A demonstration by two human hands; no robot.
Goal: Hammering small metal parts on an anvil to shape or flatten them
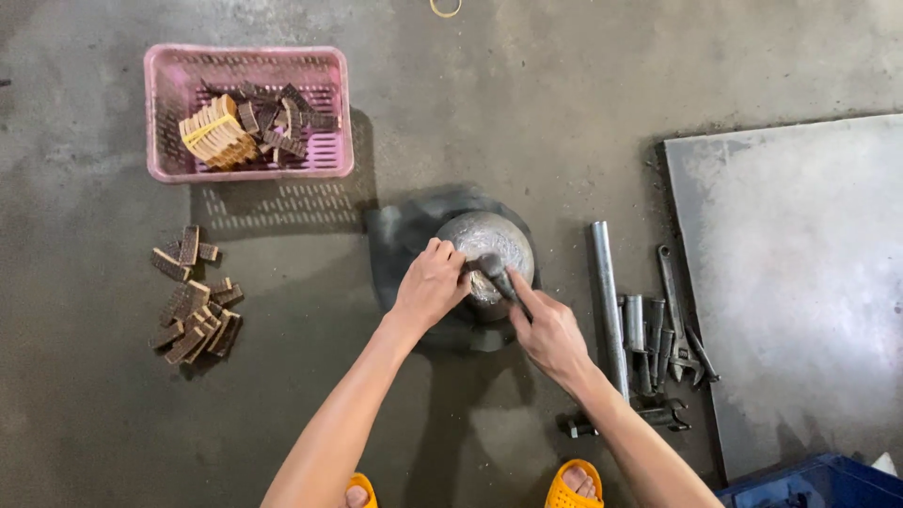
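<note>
Hands meet over a round, domed metal part (484, 246) that sits on a dark rubbery mat (400, 240) on the concrete floor (527, 103), roughly in the middle of the view. The left hand (431, 282) rests on the near-left edge of the dome with its fingers curled down against the metal, closed enough to press or steady it, though whether they actually wrap under the rim cannot be told. The right hand (548, 331) comes in from the lower right with the fingers drawn together around a short dark handle-like tool (497, 273), whose blunt end lies on the crown of the dome; the grip looks firm, with the index finger stretched along the tool. The two hands are close together, almost touching across the part. To the right of the mat lie a long steel pipe (605, 296), several short sockets and an adjustable wrench (675, 315), beside a large grey metal sheet (800, 282). At upper left a pink plastic basket (165, 113) holds small brown and tan blocks (221, 132), and a loose pile of similar dark blocks (196, 310) lies on the floor below it. Orange sandals (574, 489) show at the bottom edge.
</note>
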